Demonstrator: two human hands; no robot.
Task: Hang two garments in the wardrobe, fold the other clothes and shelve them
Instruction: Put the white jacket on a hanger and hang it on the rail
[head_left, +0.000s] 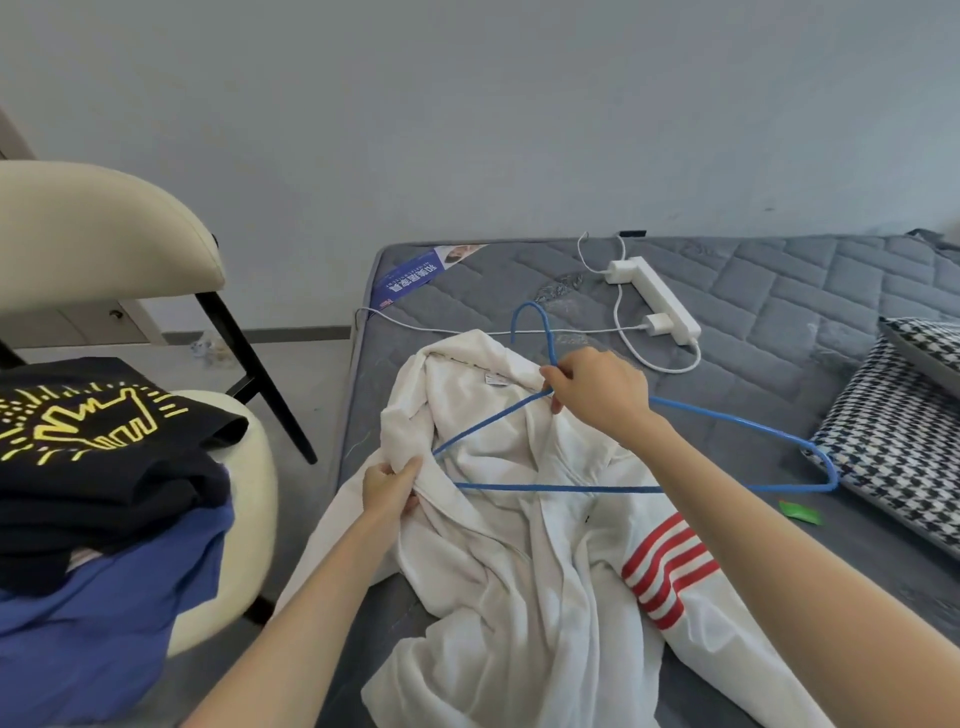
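Observation:
A white hooded jacket (519, 545) with red stripes on one sleeve lies spread on the grey mattress (753, 291). A blue wire hanger (737, 487) lies over its chest, hook toward the wall. My right hand (597, 389) grips the hanger at the base of its hook. My left hand (389, 486) pinches the jacket's left shoulder fabric beside the hanger's left tip. On the chair at the left, a black T-shirt with a yellow print (93, 441) lies on top of a blue garment (104, 623).
A cream chair (104, 228) with black legs stands left of the bed. A white power strip (654, 296) with plugs and cables lies at the mattress head. A houndstooth cushion (904, 415) is at the right, a green scrap (800, 512) beside it.

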